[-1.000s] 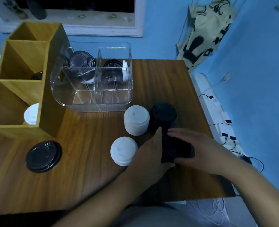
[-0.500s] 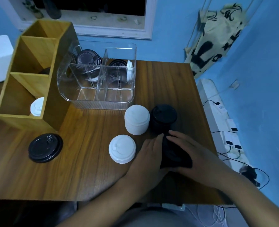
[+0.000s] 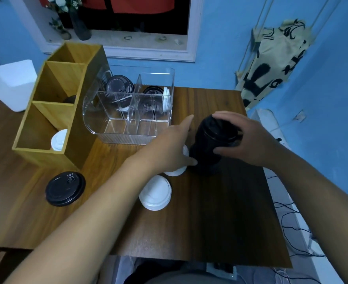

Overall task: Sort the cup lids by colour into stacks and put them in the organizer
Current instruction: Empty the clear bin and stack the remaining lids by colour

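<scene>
We find bare table (image 3: pixel 220 212) along its front edge; white lids (image 3: pixel 155 193) stand before the clear organizer (image 3: pixel 126 138), the wooden rack (image 3: pixel 81 136) just beside it.

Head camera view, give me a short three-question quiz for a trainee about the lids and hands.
1. True or false: the right hand grips the black lid stack.
2. The lone black lid lies: A in the clear organizer, B on the table, C on the white stack.
3. Fill in: the wooden organizer's nearest compartment holds a ___ lid.
Key: 1 true; 2 B; 3 white.
</scene>
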